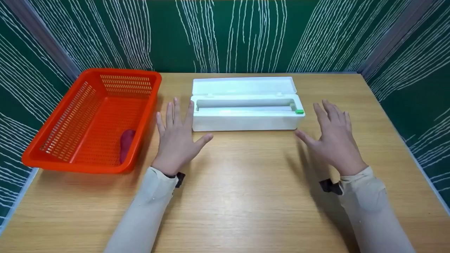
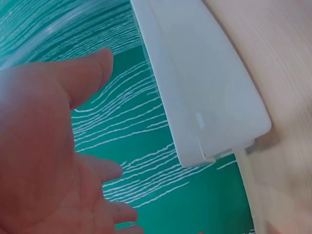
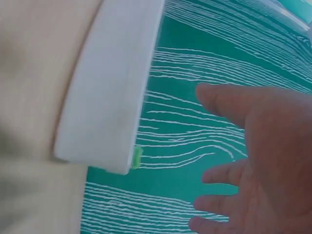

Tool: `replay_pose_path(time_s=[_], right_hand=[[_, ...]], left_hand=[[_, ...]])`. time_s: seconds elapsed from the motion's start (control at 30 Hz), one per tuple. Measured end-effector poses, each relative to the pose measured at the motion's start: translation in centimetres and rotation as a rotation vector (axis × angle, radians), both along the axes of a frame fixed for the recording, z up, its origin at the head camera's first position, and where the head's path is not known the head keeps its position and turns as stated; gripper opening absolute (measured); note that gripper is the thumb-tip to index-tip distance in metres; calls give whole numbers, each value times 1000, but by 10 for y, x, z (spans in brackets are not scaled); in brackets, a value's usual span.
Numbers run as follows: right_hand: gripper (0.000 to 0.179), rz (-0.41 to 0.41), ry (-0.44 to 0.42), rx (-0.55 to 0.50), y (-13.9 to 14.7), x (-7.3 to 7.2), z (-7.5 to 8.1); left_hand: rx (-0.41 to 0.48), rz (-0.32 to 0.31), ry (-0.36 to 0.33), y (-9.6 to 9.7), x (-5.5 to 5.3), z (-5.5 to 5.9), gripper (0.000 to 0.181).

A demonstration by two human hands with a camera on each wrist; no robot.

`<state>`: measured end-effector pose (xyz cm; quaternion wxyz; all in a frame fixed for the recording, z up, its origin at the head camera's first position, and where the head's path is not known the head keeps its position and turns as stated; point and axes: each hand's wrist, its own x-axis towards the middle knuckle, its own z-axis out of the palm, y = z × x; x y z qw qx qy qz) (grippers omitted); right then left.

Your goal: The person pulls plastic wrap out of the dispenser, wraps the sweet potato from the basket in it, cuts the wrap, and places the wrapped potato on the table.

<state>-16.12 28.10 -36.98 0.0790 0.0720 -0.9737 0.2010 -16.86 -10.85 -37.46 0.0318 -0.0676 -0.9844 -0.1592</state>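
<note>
A long white box (image 1: pixel 248 121) stands toward the back of the table, its lid (image 1: pixel 244 86) tipped back. Inside the box lies a white roll or bar (image 1: pixel 244 109), its kind hard to tell. A small green piece (image 1: pixel 299 111) sits on the box's right front rim. My left hand (image 1: pixel 177 142) is spread by the box's left end, fingers straight and holding nothing. Off the right end, my right hand (image 1: pixel 334 140) is likewise spread with nothing in it. In both wrist views a gap shows between the thumb and the white box (image 2: pixel 214 73).
An orange plastic basket (image 1: pixel 88 168) stands at the left, with a dark red elongated object (image 1: pixel 126 144) in it. The wooden table (image 1: pixel 239 196) runs back to green walls (image 1: pixel 168 35) with white streaks.
</note>
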Motion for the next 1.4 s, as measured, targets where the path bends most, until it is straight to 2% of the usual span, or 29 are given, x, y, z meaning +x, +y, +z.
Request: replay_pose_path(time_s=[0.23, 0.4, 0.53, 0.83, 1.13, 1.4], right_hand=[[82, 32, -43, 4, -10, -4, 13], [63, 82, -27, -8, -16, -8, 21], [55, 90, -24, -31, -19, -10, 26], [53, 124, 12, -35, -26, -9, 23], [56, 117, -25, -20, -28, -14, 22], [52, 133, -3, -16, -26, -16, 19]], left_hand=[[-15, -34, 19, 5, 3, -2, 104], [-11, -51, 36, 7, 3, -2, 102], [-5, -61, 39, 7, 2, -1, 100], [37, -84, 47, 9, 0, 0, 94], [114, -121, 97, 17, -6, 9, 80], [174, -123, 74, 22, -9, 12, 74]])
